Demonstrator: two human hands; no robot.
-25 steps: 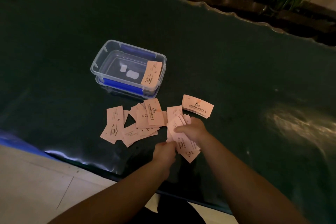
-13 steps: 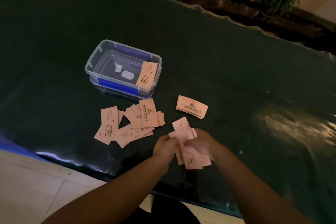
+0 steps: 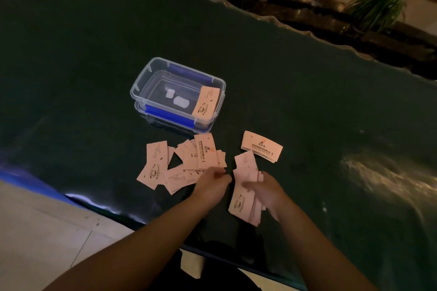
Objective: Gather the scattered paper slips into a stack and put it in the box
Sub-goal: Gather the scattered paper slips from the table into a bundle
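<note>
Dark table (image 3: 307, 101): right hand (image 3: 267, 192) grips fanned pink slips (image 3: 244, 196).

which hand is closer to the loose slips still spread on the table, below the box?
Left. The left hand is at the near right edge of the spread slips; the right hand is off to their right, holding a gathered stack.

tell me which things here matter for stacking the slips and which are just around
Part of the job: bundle in right hand, left hand, loose slips, small stack, clear box.
Just around: plants, floor tiles.
</note>
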